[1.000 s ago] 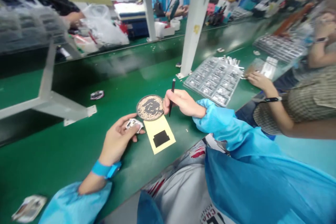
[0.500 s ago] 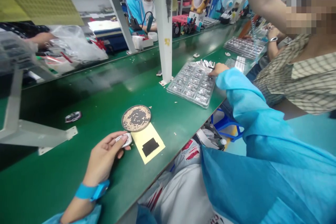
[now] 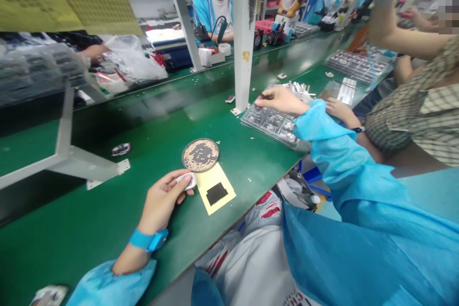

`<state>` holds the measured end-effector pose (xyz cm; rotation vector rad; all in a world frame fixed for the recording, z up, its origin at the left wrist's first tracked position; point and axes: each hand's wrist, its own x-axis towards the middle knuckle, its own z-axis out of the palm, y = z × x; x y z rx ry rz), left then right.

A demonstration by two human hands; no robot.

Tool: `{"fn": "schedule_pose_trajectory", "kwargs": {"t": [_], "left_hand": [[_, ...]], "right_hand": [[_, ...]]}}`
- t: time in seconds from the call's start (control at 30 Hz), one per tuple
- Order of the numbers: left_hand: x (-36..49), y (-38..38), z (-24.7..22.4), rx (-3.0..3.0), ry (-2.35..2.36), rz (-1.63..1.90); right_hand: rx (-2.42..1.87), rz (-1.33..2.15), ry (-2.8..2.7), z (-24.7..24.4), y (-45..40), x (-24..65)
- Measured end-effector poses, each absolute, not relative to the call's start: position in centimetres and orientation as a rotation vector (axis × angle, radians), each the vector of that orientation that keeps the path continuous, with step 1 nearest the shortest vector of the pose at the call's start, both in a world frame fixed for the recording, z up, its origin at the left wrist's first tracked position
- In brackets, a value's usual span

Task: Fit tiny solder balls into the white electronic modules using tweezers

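Note:
My left hand (image 3: 159, 201) pinches a small white plastic piece (image 3: 187, 181) between thumb and fingers, low over the green bench. Just beyond it lies a round dish (image 3: 201, 155) filled with tiny dark and tan parts. A yellow sheet (image 3: 213, 208) with a black rectangular patch (image 3: 217, 193) touches the dish's near side. My right hand (image 3: 281, 100) is above the clear compartment tray (image 3: 267, 126), fingers pinched together. Something small and dark shows at its fingertips, too small to name. Silvery pieces fill the tray's compartments; the hand and sleeve cover part of it.
A white metal post (image 3: 244, 43) rises behind the tray, and a bracket leg (image 3: 103, 167) stands at left. Loose white strips (image 3: 299, 90) lie beyond my right hand. A co-worker's hand (image 3: 340, 110) rests close to my right sleeve. Another tray (image 3: 355, 64) sits farther right.
My right hand has lifted from the tray's far right side and moved left across it. My left hand still holds the white piece. The co-worker's hand has come beside my right sleeve.

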<state>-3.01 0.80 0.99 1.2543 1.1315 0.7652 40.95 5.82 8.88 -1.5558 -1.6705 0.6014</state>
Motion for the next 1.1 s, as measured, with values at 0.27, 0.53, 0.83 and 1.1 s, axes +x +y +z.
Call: {"fn": "schedule_pose_trajectory", "kwargs": {"t": [0.27, 0.53, 0.83, 1.1], "left_hand": [[-2.9, 1.0, 0.6, 1.111, 1.177, 1.037], [-3.0, 0.7, 0.9, 0.927, 0.99, 1.167], [-3.7, 0.1, -0.2, 1.219, 0.961, 1.167], [-3.1, -0.3, 0.4, 1.258, 0.954, 1.202]], "right_hand": [[-0.965, 1.327, -1.703, 7.4, 5.3, 21.6], [-0.986, 1.47, -1.754, 3.3, 2.9, 18.9], [-1.02, 1.396, -1.672, 2.1, 2.2, 17.8], [-1.068, 1.335, -1.67, 1.8, 2.5, 18.1]]}}
